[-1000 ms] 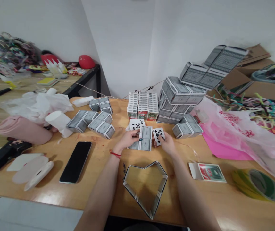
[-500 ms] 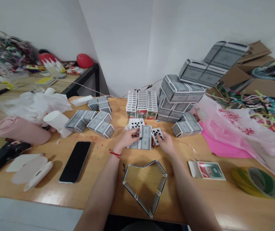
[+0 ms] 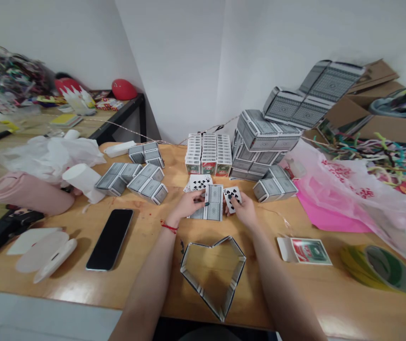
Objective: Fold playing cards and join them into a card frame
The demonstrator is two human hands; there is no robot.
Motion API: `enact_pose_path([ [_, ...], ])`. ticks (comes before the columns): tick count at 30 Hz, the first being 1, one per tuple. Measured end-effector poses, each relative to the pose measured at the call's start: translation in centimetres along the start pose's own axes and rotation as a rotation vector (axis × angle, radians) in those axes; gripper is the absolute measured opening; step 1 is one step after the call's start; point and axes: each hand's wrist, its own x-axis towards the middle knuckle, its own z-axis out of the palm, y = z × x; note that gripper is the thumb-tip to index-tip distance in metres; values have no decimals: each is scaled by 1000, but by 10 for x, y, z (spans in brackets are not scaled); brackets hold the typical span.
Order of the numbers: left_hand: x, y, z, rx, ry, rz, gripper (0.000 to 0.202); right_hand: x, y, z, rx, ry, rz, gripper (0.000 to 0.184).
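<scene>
My left hand (image 3: pixel 188 206) is closed on the left side of a grey-backed playing-card piece (image 3: pixel 214 202), its thumb lying on the card backs. In my right hand (image 3: pixel 244 209) a spade playing card (image 3: pixel 232 199) is pinched, face up, just right of that piece. Loose face-up cards (image 3: pixel 200 182) lie behind my left hand. Nearer to me, between my forearms, stands a heart-shaped frame (image 3: pixel 239 272) made of cards. The undersides of the cards and some fingertips are hidden.
Card boxes (image 3: pixel 208 154) stand in rows at the back, beside a tall stack of card blocks (image 3: pixel 269 132). More card blocks (image 3: pixel 148 182) and a phone (image 3: pixel 110 239) are on the left. An opened card box (image 3: pixel 311 251) and a tape roll (image 3: pixel 378 267) lie right.
The spade card in my right hand has turned slightly more upright. My left hand keeps its hold on the card piece. The whole view has shifted very slightly.
</scene>
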Motion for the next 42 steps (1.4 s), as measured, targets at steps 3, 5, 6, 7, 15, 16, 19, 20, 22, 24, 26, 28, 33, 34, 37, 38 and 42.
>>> enact_pose_path([
  [3, 0, -1, 0, -3, -1, 1, 46, 0, 0, 0, 12, -5, 5, 32],
  [5, 0, -2, 1, -1, -2, 3, 45, 0, 0, 0, 21, -6, 6, 31],
  [6, 0, -3, 1, 1, 1, 4, 45, 1, 0, 0, 24, -7, 5, 31],
  [7, 0, -4, 1, 1, 4, 5, 45, 1, 0, 0, 27, -7, 3, 31],
  [15, 0, -3, -1, -24, -19, -8, 48, -2, -3, -2, 28, -30, 29, 32],
  [16, 0, -3, -1, -29, -24, -14, 49, -2, -3, -2, 27, -38, 27, 32],
  [19, 0, -1, -2, -39, -35, -29, 50, -3, -3, -2, 20, -55, 20, 32],
  [20, 0, -1, -2, -38, -37, -30, 49, -3, -3, -3, 18, -63, 20, 32],
  [22, -1, -1, -2, -33, -35, -28, 48, -2, -2, -3, 2, -102, 29, 31],
  [24, -1, -1, -2, -30, -28, -24, 48, -1, -1, -4, -28, -150, 55, 30],
  [26, -1, -2, -2, -30, -29, -22, 48, -1, -1, -5, -65, -184, 95, 28],
  [28, -1, -2, -3, -33, -29, -29, 48, -1, -1, -5, -76, -185, 122, 26],
  [33, 0, -4, -3, -27, 25, -49, 49, -2, -3, -5, 37, -145, 129, 27],
  [34, 0, -4, -3, -24, 30, -40, 49, -2, -4, -5, 47, -144, 128, 26],
  [37, 0, -4, -3, -19, 34, -17, 47, -2, -4, -6, 18, -110, 100, 27],
  [38, -1, -4, -3, -15, 33, -17, 46, -1, -4, -6, 1, -89, 91, 27],
  [42, -1, -6, -5, -13, 21, -26, 44, 2, -3, -7, -79, -31, 78, 27],
])
